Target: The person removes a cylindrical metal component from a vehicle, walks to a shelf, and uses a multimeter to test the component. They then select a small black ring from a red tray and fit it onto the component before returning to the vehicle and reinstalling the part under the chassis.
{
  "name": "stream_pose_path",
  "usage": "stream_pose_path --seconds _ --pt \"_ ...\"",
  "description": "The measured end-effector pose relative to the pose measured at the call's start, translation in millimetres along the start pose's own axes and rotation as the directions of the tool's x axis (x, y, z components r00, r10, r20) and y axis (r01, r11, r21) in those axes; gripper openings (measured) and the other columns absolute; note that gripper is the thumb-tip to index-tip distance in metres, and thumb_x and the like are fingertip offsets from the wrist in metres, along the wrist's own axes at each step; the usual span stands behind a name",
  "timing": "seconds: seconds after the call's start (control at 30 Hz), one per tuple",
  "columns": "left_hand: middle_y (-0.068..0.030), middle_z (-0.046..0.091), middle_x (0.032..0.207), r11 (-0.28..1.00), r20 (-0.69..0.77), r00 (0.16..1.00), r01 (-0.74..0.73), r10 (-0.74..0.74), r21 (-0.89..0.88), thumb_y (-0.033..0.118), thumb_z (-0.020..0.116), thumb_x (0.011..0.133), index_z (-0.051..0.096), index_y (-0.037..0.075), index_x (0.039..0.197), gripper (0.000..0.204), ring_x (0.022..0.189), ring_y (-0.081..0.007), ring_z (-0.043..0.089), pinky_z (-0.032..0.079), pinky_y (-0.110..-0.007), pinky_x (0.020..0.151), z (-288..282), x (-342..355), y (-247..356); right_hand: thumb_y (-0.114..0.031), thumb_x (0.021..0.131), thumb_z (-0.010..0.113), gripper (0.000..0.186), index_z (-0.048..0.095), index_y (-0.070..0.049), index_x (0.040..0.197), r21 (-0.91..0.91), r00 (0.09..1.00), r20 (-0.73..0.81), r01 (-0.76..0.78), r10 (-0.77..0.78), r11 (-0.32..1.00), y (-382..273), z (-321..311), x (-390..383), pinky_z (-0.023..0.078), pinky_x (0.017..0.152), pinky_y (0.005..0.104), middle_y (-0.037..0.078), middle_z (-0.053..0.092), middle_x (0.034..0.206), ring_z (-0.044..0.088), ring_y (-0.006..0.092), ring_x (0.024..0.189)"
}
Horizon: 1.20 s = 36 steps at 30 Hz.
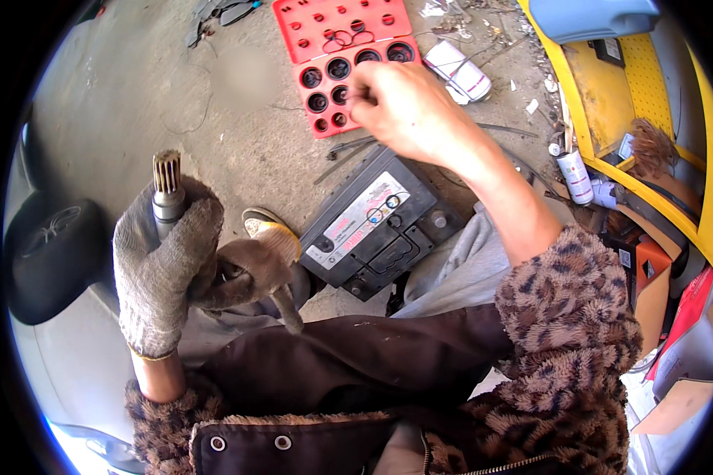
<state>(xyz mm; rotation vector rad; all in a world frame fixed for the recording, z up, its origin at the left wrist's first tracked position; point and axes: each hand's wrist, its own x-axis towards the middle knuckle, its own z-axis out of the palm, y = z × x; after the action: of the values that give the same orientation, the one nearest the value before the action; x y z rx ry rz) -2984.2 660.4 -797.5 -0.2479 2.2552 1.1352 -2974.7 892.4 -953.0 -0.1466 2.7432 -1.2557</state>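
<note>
In a grey work glove, my left hand (166,253) is closed around a metal splined shaft (167,186), its toothed end pointing up. Beside its fingers hangs a second, dirt-stained work glove (249,273), which looks empty. My bare right hand (396,107) reaches over a red O-ring case (315,119) on the floor. Its fingers are drawn together above the compartments, and what they hold, if anything, is hidden. Black O-rings fill the case's round wells, and some lie in the open lid. Several O-rings (392,201) rest on a black car battery (372,226) between my legs.
A white spray can (459,71) lies right of the case; another can (576,178) stands farther right. Beyond are a yellow metal frame (594,119), a blue jug (594,17) and cardboard boxes (650,293). At left is a black car part with an emblem (55,257).
</note>
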Motion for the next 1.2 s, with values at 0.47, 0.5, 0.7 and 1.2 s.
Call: stream_pose_path --seconds 0.47,0.5,0.7,1.2 --pt "0.0012 0.047 0.065 0.978 -0.149 0.972 -0.165 0.183 0.128 0.026 0.062 0.078 0.057 0.001 0.088 0.027 0.055 -0.0056 0.041 0.032 -0.022 0.051 -27.9 -14.2 -0.3 -0.012 0.082 0.061 0.008 0.057 -0.006 0.083 -0.274 0.948 0.312 0.025 0.065 0.961 -25.4 33.4 -97.8 0.05 0.061 0.0414 0.007 0.055 0.083 0.061 0.0264 0.085" --pt "-0.0003 0.05 0.071 0.977 -0.15 0.971 -0.163 0.184 0.138 0.027 0.063 0.075 0.058 0.001 0.088 0.029 0.063 -0.008 0.044 0.035 -0.024 0.058 -28.1 -15.0 1.8 -0.011 0.081 0.061 0.007 0.057 -0.006 0.083 -0.281 0.959 0.281 0.036 0.046 0.959 -24.4 36.7 -99.2 0.05 0.062 0.0401 0.007 0.054 0.083 0.061 0.0253 0.086" --pt "-0.0015 0.056 0.077 0.985 -0.072 0.986 -0.145 0.152 0.093 0.024 0.067 0.073 0.06 0.002 0.089 0.028 0.069 -0.0094 0.051 0.041 -0.024 0.064 -36.1 -19.5 14.1 -0.01 0.073 0.06 0.01 0.057 -0.005 0.081 -0.479 0.93 0.359 0.255 -0.077 0.84 -25.3 54.2 -103.9 0.051 0.063 0.0348 0.007 0.054 0.08 0.061 0.0219 0.08" --pt "-0.0007 0.058 0.075 0.99 0.024 0.99 -0.14 0.139 0.004 0.012 0.065 0.076 0.062 0.001 0.086 0.015 0.068 -0.008 0.054 0.044 -0.023 0.063 -42.0 -4.2 26.9 -0.011 0.066 0.078 0.037 0.062 -0.01 0.1 -0.224 0.893 0.43 0.248 -0.133 0.942 -21.3 32.0 -70.1 0.043 0.082 0.0379 0.006 0.049 0.093 0.049 0.0263 0.093"
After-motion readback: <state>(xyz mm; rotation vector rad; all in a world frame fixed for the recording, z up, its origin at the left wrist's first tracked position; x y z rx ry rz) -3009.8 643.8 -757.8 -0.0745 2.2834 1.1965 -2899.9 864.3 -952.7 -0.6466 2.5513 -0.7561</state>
